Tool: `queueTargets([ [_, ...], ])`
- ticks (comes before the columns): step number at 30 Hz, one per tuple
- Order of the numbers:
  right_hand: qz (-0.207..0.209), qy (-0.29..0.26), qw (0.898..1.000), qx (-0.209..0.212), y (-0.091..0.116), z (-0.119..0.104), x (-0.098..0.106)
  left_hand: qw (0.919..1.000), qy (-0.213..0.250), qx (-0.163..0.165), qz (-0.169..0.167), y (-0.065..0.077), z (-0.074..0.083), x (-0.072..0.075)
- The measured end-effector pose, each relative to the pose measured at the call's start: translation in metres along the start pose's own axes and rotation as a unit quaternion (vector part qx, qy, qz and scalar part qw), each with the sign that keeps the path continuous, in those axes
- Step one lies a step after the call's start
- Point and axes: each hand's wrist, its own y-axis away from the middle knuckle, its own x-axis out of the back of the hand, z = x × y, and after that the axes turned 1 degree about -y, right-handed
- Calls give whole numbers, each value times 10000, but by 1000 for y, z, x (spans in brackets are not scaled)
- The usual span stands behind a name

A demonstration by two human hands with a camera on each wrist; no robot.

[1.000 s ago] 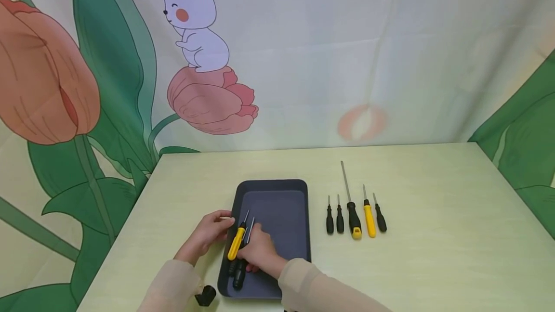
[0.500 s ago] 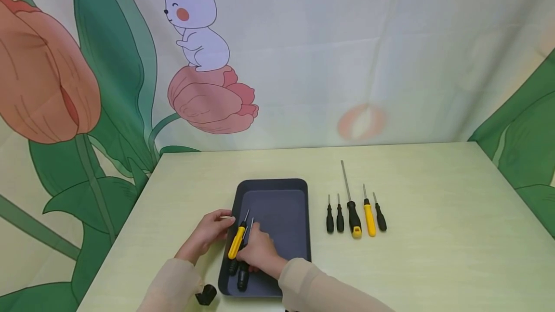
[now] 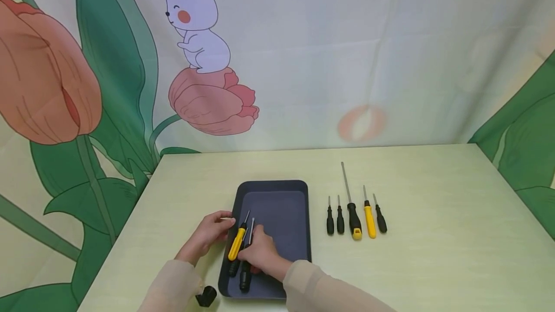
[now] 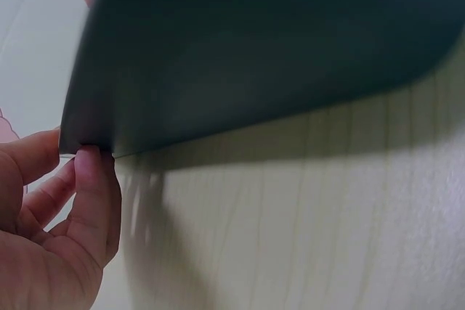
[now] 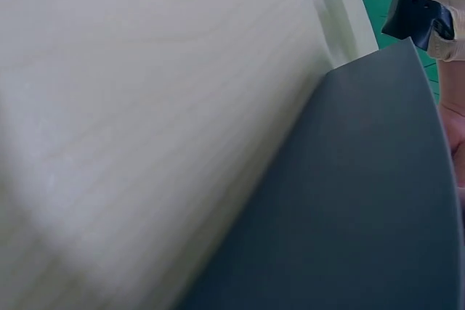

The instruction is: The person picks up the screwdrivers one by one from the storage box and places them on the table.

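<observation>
In the head view a dark tray [image 3: 288, 244] lies on the table. My left hand [image 3: 210, 234] pinches its left rim; the left wrist view shows thumb and fingers at the tray wall [image 4: 240, 56]. Inside the tray, my right hand [image 3: 262, 254] grips a black-handled screwdriver [image 3: 245, 279], its metal shaft pointing away from me and its handle end showing below the hand. Left of it lie a yellow-handled screwdriver [image 3: 236, 244] and another black handle [image 3: 234, 267], partly covered. The right wrist view shows the tray's outer wall [image 5: 349, 194], with the right hand's fingers hidden.
Right of the tray, several screwdrivers lie side by side: small black ones [image 3: 330, 223], a long black-and-yellow one [image 3: 353, 220], a yellow one [image 3: 369, 220] and another black one [image 3: 381, 219]. A printed cloth [image 3: 303, 61] hangs behind the table [image 3: 433, 235].
The black-handled screwdriver under my right hand has shifted slightly right and turned straighter along the tray. My left hand has stayed at the rim.
</observation>
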Motion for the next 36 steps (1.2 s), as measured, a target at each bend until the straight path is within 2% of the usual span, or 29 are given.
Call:
queueTargets([
  [21,-219,-746,9957,-507,6,0,14,10000,5,-13,-18,2,0,1],
  [36,-386,-924,9942,-392,12,-10,33,10000,73,-4,-37,2,0,1],
])
